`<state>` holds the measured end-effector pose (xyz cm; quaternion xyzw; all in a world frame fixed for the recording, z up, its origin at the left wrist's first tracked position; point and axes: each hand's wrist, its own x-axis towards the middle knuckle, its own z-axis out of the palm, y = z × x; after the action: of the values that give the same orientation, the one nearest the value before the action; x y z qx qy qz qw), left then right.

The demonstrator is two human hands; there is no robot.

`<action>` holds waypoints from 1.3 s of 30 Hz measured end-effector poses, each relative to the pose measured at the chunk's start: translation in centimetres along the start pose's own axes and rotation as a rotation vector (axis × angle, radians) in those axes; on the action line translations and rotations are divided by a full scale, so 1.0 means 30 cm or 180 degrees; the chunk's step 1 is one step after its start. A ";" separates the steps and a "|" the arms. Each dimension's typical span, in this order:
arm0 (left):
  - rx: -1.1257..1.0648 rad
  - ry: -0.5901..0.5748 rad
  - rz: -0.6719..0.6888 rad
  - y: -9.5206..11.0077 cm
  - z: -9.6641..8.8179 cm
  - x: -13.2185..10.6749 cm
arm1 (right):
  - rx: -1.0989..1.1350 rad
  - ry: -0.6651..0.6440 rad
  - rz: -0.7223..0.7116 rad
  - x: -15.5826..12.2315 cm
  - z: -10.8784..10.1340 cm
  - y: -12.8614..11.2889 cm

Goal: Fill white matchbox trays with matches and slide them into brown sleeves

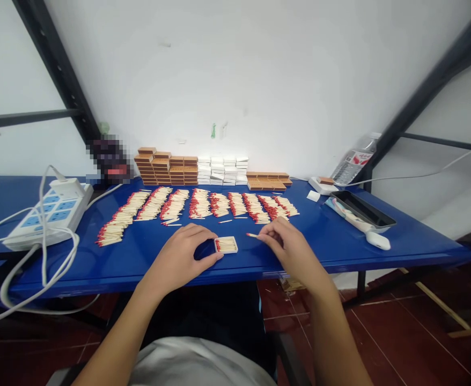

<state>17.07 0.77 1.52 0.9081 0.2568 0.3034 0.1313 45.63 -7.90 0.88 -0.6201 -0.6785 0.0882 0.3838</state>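
Note:
Between the thumb and fingers of my left hand (190,250) is the left end of a small white matchbox tray (236,245), which rests on the blue table. Red-headed matches (226,245) lie inside it, their heads toward the left. To the right of the tray, my right hand (284,239) pinches a single match (252,235), its red head pointing left toward the tray and apart from it. Several slanted rows of loose matches (219,205) spread across the table beyond both hands.
Against the wall stand stacked brown matchbox sleeves (163,167) and white trays (223,170). A white power strip (50,217) with looping cables is on the left. At right are a plastic bottle (354,161), a black tray (364,208) and a white earbud-like case (377,240).

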 end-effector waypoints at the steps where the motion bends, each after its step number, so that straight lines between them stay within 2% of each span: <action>1: 0.0001 0.0001 0.0006 0.000 0.000 0.000 | 0.0079 -0.0091 -0.0108 0.005 0.018 -0.035; 4: 0.0027 0.0002 0.0042 0.001 0.001 0.000 | 0.0222 -0.0259 -0.0384 0.020 0.058 -0.111; 7: 0.0033 0.0006 0.0066 0.002 0.002 0.001 | 0.0201 -0.0346 -0.0498 0.033 0.081 -0.142; 15: 0.0019 0.0000 0.0060 -0.001 0.003 -0.002 | 0.0118 -0.0438 -0.0604 0.031 0.098 -0.130; 23: 0.0026 0.0043 0.0075 -0.003 0.004 -0.004 | 0.0340 -0.0502 -0.0431 0.030 0.114 -0.124; 30: 0.0006 0.0013 0.0010 0.003 -0.002 -0.004 | 0.0683 -0.0307 -0.0251 0.035 0.117 -0.097; 33: -0.0050 -0.0029 -0.0051 0.008 -0.007 -0.002 | 0.0633 -0.0036 -0.0140 0.053 0.107 -0.081; 39: -0.0078 0.0001 -0.0083 0.011 -0.010 -0.001 | 0.0386 0.0308 0.0066 0.139 0.036 -0.021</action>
<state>17.00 0.52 1.87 0.9030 0.2649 0.3050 0.1462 44.73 -3.86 2.21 -0.6063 -0.6461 0.1029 0.4521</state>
